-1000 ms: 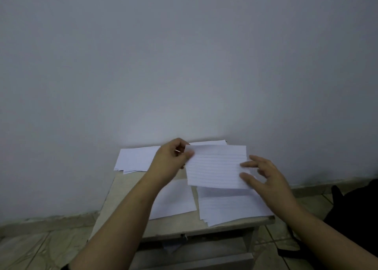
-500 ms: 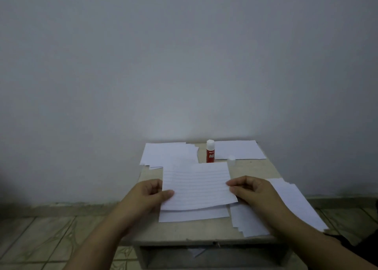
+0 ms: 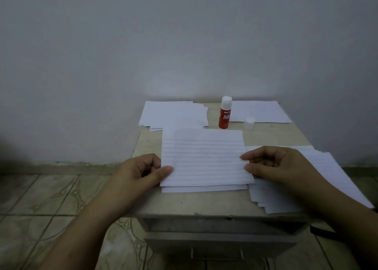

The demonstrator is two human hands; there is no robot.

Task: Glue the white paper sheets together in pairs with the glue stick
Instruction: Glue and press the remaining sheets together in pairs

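White lined sheet point(image 3: 205, 157) covers a second sheet point(image 3: 204, 188) on the table point(image 3: 196, 203), only its near edge showing | left hand point(image 3: 137, 175) pinches its left edge | right hand point(image 3: 280, 165) pinches its right edge | uncapped red glue stick point(image 3: 225, 113) upright behind, label blurred.

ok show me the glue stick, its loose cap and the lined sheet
glue stick point(image 3: 224, 116), head view, red body
cap point(image 3: 249, 122), head view, side wall
lined sheet point(image 3: 204, 159), head view, middle

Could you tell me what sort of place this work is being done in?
Probably a plain room at home: a small table with a drawer stands against a bare wall on a patterned tiled floor.
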